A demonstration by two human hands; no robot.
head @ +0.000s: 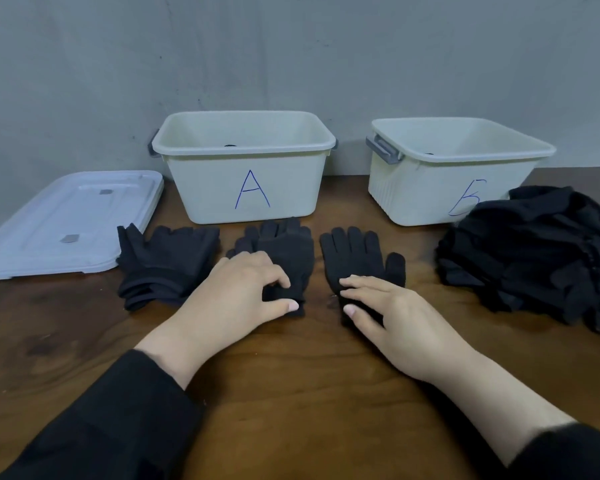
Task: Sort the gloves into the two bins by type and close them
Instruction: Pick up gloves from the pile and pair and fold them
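Two open white bins stand at the back of the wooden table: bin A (205, 188) in the middle, bin B (413, 195) to the right. In front of bin A lies a stack of full-finger black gloves (284, 251); my left hand (236, 292) pinches its cuff between thumb and fingers. A single full-finger black glove (357, 258) lies flat to the right, and my right hand (388, 317) rests on its cuff with straight fingers. A stack of fingerless black gloves (167, 261) sits to the left.
A big heap of black gloves (534, 254) fills the right side, partly in front of bin B. Clear plastic lids (66, 223) lie stacked at the far left. A grey wall stands right behind the bins. Bare wood stretches toward me.
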